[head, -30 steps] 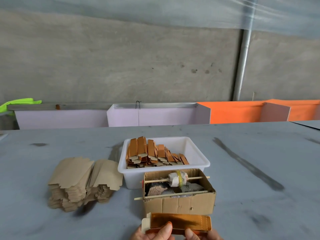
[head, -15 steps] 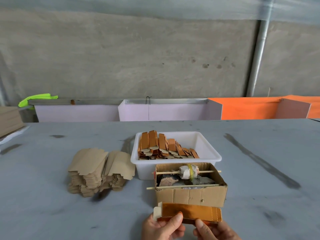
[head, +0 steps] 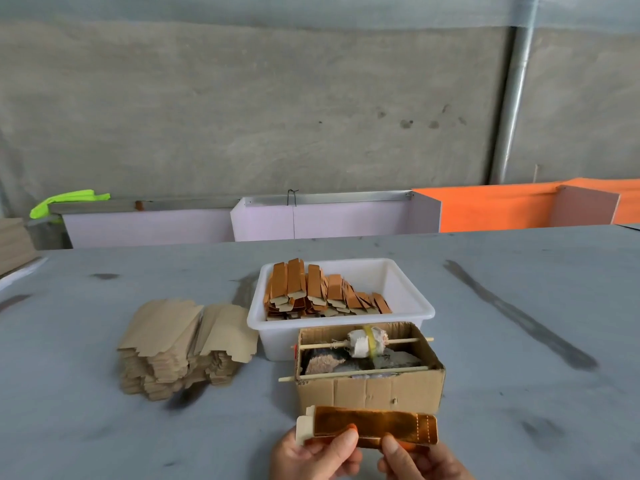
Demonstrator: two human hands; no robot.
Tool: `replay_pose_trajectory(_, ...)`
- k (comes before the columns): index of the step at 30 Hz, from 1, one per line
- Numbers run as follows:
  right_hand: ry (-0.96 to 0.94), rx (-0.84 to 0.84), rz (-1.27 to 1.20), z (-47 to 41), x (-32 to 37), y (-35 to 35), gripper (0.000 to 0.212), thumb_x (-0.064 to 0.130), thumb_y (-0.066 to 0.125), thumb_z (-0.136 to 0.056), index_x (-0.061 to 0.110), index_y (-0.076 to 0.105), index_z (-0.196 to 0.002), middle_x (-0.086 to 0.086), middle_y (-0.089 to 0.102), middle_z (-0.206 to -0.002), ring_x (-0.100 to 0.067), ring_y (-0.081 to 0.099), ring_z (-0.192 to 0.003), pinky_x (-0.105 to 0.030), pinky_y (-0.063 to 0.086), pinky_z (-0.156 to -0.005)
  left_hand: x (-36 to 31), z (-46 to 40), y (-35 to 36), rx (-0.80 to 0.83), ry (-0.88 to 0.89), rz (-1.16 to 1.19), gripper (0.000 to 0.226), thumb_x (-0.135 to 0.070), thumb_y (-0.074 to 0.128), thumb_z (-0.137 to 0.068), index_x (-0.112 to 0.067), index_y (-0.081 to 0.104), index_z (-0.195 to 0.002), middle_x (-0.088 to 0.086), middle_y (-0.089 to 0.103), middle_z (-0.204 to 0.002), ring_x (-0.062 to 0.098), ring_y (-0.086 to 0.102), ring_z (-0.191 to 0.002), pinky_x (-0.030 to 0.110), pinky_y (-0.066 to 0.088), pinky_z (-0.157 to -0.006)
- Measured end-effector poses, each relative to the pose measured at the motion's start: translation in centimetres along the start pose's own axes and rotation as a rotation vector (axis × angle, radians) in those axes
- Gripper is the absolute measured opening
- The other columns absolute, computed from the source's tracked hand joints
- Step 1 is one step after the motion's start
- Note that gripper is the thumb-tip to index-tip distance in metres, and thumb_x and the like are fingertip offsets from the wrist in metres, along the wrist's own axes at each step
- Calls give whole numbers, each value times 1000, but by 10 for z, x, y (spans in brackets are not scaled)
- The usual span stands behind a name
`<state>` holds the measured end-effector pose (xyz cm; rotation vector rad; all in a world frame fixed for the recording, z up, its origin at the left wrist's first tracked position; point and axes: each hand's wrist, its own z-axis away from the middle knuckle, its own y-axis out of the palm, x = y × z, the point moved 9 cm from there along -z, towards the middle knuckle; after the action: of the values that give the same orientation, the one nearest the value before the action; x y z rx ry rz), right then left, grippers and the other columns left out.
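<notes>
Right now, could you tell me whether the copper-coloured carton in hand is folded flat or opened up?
Folded flat: the copper-coloured carton shows as one thin strip pinched by left hand and right hand.

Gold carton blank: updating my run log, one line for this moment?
left hand: grips gold carton blank | right hand: grips same | place: near cardboard box

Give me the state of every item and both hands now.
gold carton: flattened, held level in front of the cardboard box
left hand: pinches the carton's left end
right hand: pinches its right part
white tub: open, part filled with gold pieces leaning in rows
cardboard box: open-topped, two sticks across, wrapped roll on the far one
brown stack: piled flat, untouched, left of the tub
</notes>
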<state>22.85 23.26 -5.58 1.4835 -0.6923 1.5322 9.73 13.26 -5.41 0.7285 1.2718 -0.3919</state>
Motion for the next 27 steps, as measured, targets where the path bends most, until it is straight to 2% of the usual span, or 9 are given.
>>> replay_pose_trajectory(4, -49, -44, -27, 2, 4, -1, 13, -7, 75, -67, 1, 71, -76, -16, 65, -54, -19, 61, -42, -17, 48, -41, -4, 0, 3, 12, 42, 0, 22, 16, 79, -58, -1, 72, -70, 26, 67, -67, 26, 65, -50, 23, 51, -45)
replay_pose_trajectory(6, -40, -55, -1, 3, 2, 0, 11, -2, 78, -67, 1, 71, -75, -16, 66, -55, -16, 60, -41, -18, 47, -42, -6, 0, 5, 39, 49, -56, 22, 10, 82, -60, 0, 70, -75, 27, 67, -66, 26, 64, -49, 23, 51, -46)
replay_pose_trajectory(11, -60, -77, -13, 12, 10, 4, 13, 1, 81, -61, 4, 72, -70, -15, 67, -57, -17, 60, -43, -28, 46, -52, -8, 5, 0, 18, 43, -8, 24, 7, 80, -60, 2, 68, -81, 27, 68, -70, 30, 68, -57, 27, 53, -48)
replay_pose_trajectory(14, -90, -115, -34, 16, 13, 5, 11, -4, 80, -62, 1, 71, -66, -19, 65, -54, -18, 56, -39, -26, 47, -45, -11, 9, 1, 11, 58, 27, 24, 12, 79, -62, 5, 67, -81, 28, 67, -68, 27, 65, -51, 24, 50, -45)
replay_pose_trajectory(17, -63, -147, -159, 17, 9, 5, 12, -13, 75, -65, -3, 69, -63, -23, 60, -50, -22, 52, -39, -29, 43, -46, -13, 8, -3, -49, 91, 126, 36, 11, 81, -49, 9, 62, -80, 27, 65, -62, 26, 61, -46, 25, 48, -41)
replay_pose_trajectory(19, -39, -121, -198, 19, 9, 9, 10, -13, 72, -68, -4, 67, -66, -18, 59, -48, -19, 53, -39, -26, 43, -42, -12, 10, -4, -77, 83, 203, 36, 6, 76, -44, 7, 62, -77, 24, 64, -60, 26, 61, -46, 26, 48, -40)
replay_pose_trajectory(21, -3, -86, -242, 23, 8, 16, 9, -9, 71, -71, -2, 66, -67, -15, 61, -52, -16, 56, -42, -21, 44, -40, -12, 13, -9, -96, 78, 246, 39, 11, 79, -43, 5, 62, -77, 20, 64, -59, 23, 61, -46, 25, 48, -41)
replay_pose_trajectory(24, 55, -45, -287, 28, 5, 18, 12, -3, 66, -79, 3, 67, -68, -16, 68, -63, -14, 62, -47, -19, 46, -41, -7, 15, -12, -125, 38, 313, 14, 8, 69, -68, 1, 59, -74, 16, 65, -59, 21, 62, -47, 24, 50, -42)
replay_pose_trajectory(27, 96, 0, -296, 33, 10, 18, 12, 1, 61, -85, 4, 65, -73, -18, 71, -70, -16, 67, -53, -20, 49, -43, -7, 18, -13, -141, 21, 332, 11, 3, 63, -80, -2, 55, -73, 17, 65, -57, 22, 64, -48, 25, 50, -42)
